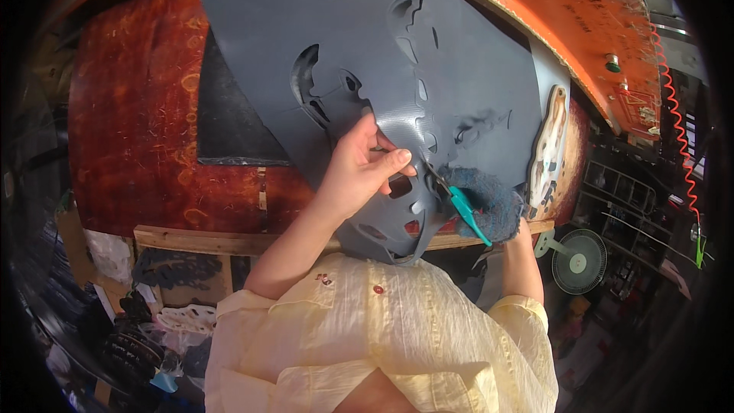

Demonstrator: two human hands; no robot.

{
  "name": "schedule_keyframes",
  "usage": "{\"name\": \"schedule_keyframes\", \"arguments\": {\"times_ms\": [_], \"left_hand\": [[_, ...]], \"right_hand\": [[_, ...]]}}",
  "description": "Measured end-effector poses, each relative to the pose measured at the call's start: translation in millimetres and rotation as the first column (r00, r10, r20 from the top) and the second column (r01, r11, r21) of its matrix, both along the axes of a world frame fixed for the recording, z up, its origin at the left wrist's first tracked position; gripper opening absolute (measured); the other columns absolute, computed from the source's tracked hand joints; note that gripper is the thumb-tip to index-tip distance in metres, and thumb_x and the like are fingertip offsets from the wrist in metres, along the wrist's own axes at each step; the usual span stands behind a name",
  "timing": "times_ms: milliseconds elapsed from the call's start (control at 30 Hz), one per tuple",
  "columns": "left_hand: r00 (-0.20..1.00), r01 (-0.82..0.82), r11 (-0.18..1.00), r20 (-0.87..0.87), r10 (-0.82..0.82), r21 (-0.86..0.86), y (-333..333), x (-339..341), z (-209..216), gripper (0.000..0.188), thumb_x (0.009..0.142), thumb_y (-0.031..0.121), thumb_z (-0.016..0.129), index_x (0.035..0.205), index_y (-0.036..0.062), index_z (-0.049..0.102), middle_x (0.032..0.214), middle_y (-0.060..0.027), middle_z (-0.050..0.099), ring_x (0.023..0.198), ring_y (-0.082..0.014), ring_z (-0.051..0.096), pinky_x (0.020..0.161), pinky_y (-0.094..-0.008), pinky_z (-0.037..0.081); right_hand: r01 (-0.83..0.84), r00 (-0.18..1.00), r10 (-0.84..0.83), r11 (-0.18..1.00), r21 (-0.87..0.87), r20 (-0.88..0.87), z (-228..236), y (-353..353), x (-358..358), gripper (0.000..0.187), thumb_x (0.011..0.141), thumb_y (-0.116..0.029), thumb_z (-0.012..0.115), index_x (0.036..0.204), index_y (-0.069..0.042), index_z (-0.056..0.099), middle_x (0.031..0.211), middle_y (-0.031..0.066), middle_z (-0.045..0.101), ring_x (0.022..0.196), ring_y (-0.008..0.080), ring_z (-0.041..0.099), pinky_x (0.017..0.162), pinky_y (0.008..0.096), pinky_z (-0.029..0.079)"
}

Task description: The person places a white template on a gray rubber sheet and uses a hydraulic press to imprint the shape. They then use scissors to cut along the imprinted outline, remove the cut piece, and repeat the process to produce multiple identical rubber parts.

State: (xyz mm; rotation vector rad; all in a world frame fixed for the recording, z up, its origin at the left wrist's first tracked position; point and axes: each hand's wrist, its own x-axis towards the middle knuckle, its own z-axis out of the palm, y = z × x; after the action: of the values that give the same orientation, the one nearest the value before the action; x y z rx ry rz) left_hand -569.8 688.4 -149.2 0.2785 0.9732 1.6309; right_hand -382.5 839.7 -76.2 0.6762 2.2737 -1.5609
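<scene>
- Nearest the camera, the pale yellow shirt (382,336) fills the lower middle, both forearms rising from it toward the bench.
- The left hand (359,172), bare, presses down on the grey sheet (397,69) — fingers curled over the near edge of the sheet, thumb pinching it beside a fresh opening, so it is closed on the material rather than spread flat.
- The right hand (489,210) wears a dark knitted glove and is wrapped tight around a teal-handled cutter (465,213); the blade end meets the sheet just right of the left thumb.
- The sheet lies draped over the reddish-brown workbench (130,122), its lower tip hanging over the wooden front edge (229,241) toward the person.
- Judging by the holes, the cutting is well advanced — a string of shaped openings runs from the upper middle of the sheet down to the hands, and narrow strips are left between them near the bottom.
- Much uncut material remains: the upper left and the whole right flank of the sheet look solid.
- Just right of the sheet a pale wooden template (549,145) with wavy outline rests on the bench.
- Farther out, a black mat (229,122) lies under the sheet's left side, an orange curved panel (535,0) arches above, and a small fan (579,261) stands lower right.
</scene>
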Motion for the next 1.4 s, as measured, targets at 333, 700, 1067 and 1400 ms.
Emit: {"name": "schedule_keyframes", "arguments": {"times_ms": [333,700,1067,1400], "left_hand": [[0.999,-0.003,1.0,0.04,0.003,0.016,2,3,-5,0.034,0.089,0.008,0.06,0.119,0.0017,0.047,0.093,-0.0072,0.06,0.078,-0.0129,0.065,0.049,-0.0175,0.046],[0.994,-0.001,1.0,0.107,0.002,-0.012,2,5,0,0.035,0.088,0.008,0.062,0.12,0.0018,0.049,0.092,-0.0071,0.062,0.073,-0.013,0.064,0.049,-0.0177,0.046],[0.988,-0.007,1.0,0.155,0.012,-0.031,-1,9,-11,0.026,0.087,0.014,0.066,0.107,0.0027,0.056,0.087,-0.005,0.063,0.072,-0.014,0.064,0.05,-0.0195,0.047],[0.988,0.033,0.995,0.154,-0.019,-0.091,2,6,-9,0.026,0.087,0.016,0.066,0.107,0.0035,0.056,0.087,-0.005,0.064,0.071,-0.0134,0.064,0.051,-0.0194,0.048]], "right_hand": [[-0.089,0.995,0.071,0.963,0.256,0.076,9,-4,-6,0.055,0.07,-0.01,0.074,0.12,-0.001,0.055,0.113,0.0103,0.061,0.101,0.0194,0.059,0.089,0.0328,0.046],[0.23,0.938,-0.336,0.791,-0.566,-0.088,-39,-10,15,0.064,0.066,-0.012,0.08,0.123,-0.002,0.052,0.112,0.0086,0.06,0.1,0.0173,0.057,0.086,0.0328,0.046],[0.057,0.993,-0.044,0.992,0.115,-0.112,-12,-11,0,0.055,0.067,-0.009,0.078,0.118,-0.003,0.058,0.105,0.0118,0.065,0.088,0.0197,0.064,0.077,0.0332,0.052],[0.186,0.983,-0.185,0.982,0.031,-0.014,-13,-21,1,0.05,0.067,-0.003,0.076,0.115,-0.003,0.06,0.097,0.0075,0.064,0.082,0.0163,0.062,0.074,0.0301,0.051]]}}
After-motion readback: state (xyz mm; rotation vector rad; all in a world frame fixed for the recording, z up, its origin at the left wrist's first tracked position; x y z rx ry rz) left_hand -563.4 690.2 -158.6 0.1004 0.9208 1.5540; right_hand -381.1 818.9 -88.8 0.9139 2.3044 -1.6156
